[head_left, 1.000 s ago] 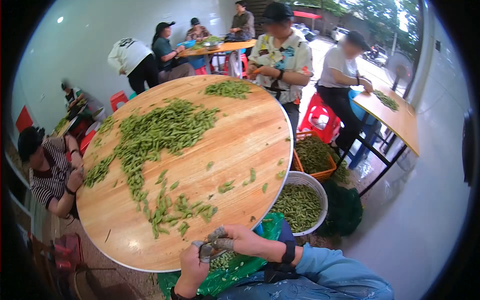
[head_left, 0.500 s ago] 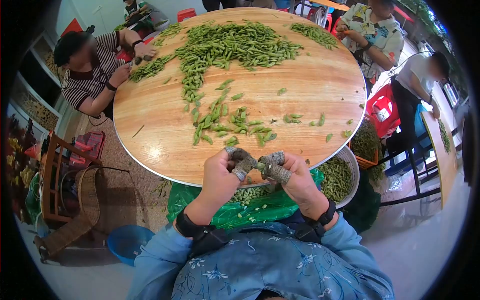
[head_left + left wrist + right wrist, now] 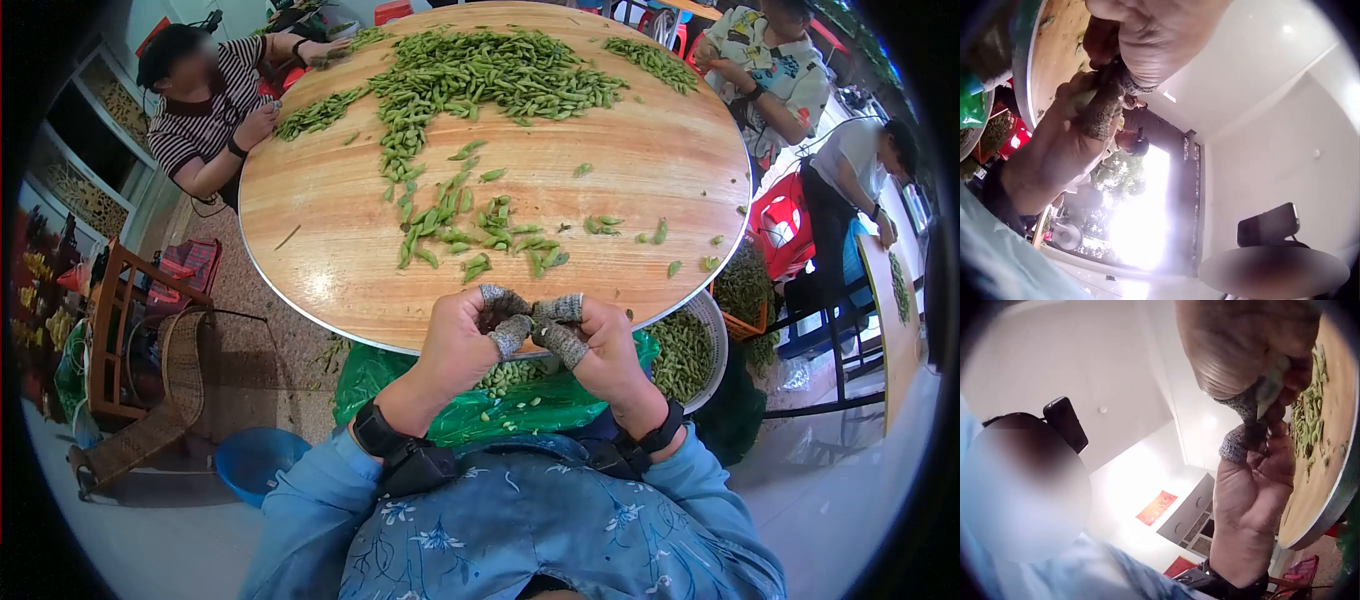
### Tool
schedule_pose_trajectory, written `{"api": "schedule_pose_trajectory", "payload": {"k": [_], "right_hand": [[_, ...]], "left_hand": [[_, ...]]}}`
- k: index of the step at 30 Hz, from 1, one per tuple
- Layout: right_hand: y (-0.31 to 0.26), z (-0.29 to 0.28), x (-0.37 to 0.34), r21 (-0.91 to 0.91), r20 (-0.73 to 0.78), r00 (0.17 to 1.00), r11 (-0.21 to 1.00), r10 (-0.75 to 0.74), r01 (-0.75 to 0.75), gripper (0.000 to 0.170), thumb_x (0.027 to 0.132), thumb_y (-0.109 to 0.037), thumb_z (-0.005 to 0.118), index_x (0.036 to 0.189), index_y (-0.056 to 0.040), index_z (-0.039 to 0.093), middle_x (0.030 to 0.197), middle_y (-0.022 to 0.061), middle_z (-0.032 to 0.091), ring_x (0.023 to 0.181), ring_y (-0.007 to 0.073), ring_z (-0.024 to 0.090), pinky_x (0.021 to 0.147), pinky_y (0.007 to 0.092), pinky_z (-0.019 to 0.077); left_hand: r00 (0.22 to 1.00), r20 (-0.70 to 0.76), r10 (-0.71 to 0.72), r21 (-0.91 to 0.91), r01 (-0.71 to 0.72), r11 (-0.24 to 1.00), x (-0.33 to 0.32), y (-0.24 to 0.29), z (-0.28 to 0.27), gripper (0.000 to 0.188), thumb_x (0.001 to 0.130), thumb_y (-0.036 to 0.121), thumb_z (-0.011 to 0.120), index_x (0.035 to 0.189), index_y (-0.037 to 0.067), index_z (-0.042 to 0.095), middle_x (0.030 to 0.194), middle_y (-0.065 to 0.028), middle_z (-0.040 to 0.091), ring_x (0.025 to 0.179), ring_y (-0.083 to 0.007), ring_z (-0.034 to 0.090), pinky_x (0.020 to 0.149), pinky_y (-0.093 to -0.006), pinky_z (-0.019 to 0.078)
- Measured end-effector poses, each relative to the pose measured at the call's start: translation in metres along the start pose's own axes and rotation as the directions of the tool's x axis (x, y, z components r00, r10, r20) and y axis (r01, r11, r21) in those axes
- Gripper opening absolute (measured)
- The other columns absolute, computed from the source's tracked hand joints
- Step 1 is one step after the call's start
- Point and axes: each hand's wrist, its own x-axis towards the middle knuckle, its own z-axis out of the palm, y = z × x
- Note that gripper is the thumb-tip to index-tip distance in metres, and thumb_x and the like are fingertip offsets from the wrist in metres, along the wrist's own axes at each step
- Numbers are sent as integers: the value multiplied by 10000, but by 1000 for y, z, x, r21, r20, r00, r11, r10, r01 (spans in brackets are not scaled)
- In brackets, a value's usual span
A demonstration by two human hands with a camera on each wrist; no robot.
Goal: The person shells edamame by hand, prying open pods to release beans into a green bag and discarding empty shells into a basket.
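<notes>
The left hand (image 3: 440, 345) and the right hand (image 3: 615, 365) meet fingertip to fingertip at the round table's near edge, thumbs and forefingers wrapped in grey coverings. In the right wrist view a pale green pod (image 3: 1272, 384) lies in the right hand's curled fingers, its end at the left hand's pinching fingertips. The fingers hide most of the pod in the head view. Shelled beans (image 3: 510, 376) lie below the hands on a green plastic sheet (image 3: 465, 420). Green pods (image 3: 480, 75) are heaped on the wooden table (image 3: 340, 210), with a looser group nearer the hands.
A white basket of pods (image 3: 685, 355) stands right of the hands, beside an orange crate (image 3: 745, 325). On the floor at left are a blue basin (image 3: 260, 462) and a wicker chair (image 3: 180, 390). A person in stripes (image 3: 215, 110) sits at the table's left; others are at right.
The head view has swung from the right to face the table squarely. Since half a second ago the green pod between the fingertips has become mostly hidden. The striped person's far hand has reached forward.
</notes>
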Motion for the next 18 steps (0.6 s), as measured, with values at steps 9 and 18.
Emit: {"api": "schedule_pose_trajectory", "payload": {"k": [9,18], "right_hand": [[12,-6,-4,177,-2,999,983,39,-38,118,791,-9,519,904,19,532,794,32,573,697,79,527,606,203,434],[7,-21,-22,152,-60,995,986,77,-67,156,797,-31,523,948,6,530,813,12,569,684,60,507,576,187,413]], "left_hand": [[996,68,-51,-299,70,952,-3,-11,-3,239,733,-33,548,956,9,474,822,-59,552,712,-116,551,632,-239,488],[949,271,-163,-420,268,867,-1,-20,2,184,744,37,587,914,13,520,758,-96,586,613,-130,550,511,-216,438]]}}
